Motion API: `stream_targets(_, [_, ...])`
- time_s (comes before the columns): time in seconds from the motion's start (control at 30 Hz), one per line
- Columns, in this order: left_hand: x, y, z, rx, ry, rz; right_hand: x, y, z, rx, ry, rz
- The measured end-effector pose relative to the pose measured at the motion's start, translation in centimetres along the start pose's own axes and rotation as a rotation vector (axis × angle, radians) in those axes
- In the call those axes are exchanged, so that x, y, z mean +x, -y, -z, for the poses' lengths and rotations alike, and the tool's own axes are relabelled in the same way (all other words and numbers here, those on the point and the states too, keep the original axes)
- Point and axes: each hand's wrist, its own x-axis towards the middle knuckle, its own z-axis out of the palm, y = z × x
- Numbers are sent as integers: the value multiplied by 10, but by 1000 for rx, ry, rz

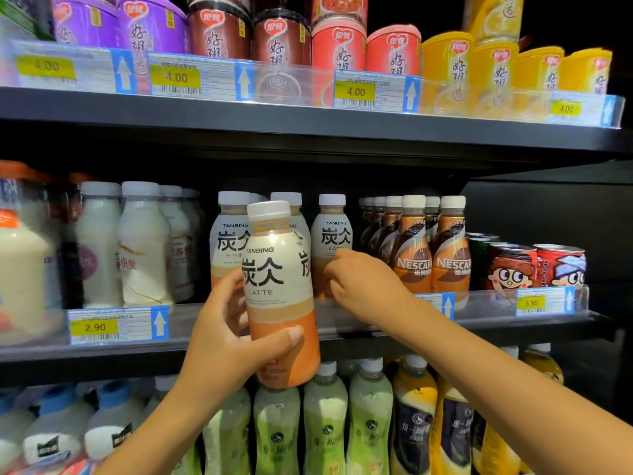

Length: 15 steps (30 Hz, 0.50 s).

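Note:
My left hand (222, 337) grips a Tanbing latte bottle (279, 289) with a white cap and an orange base, held upright in front of the middle shelf. Thumb and fingers wrap its lower half. My right hand (359, 282) reaches to the shelf just right of it, fingers curled against the lower part of another latte bottle (334, 234) standing in the row. I cannot tell whether that hand holds it. More latte bottles (228, 234) stand behind the held one.
Nescafe bottles (414, 248) and red cartoon cans (510, 269) fill the shelf to the right, white milk bottles (144, 248) to the left. Porridge cups (339, 46) line the top shelf. Green and yellow drink bottles (325, 423) stand below. Clear price rails (116, 325) front each shelf.

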Motion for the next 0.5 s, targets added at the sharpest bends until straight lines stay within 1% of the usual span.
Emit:
stream_targets(0.27, [0, 0, -2, -74, -25, 35, 30, 1, -2, 22, 207, -89])
stream_targets(0.43, [0, -1, -2, -77, -14, 39, 43, -1, -11, 11, 383, -114])
stream_targets(0.5, [0, -1, -1, -71, -10, 44, 44, -2, -13, 33, 400, -134])
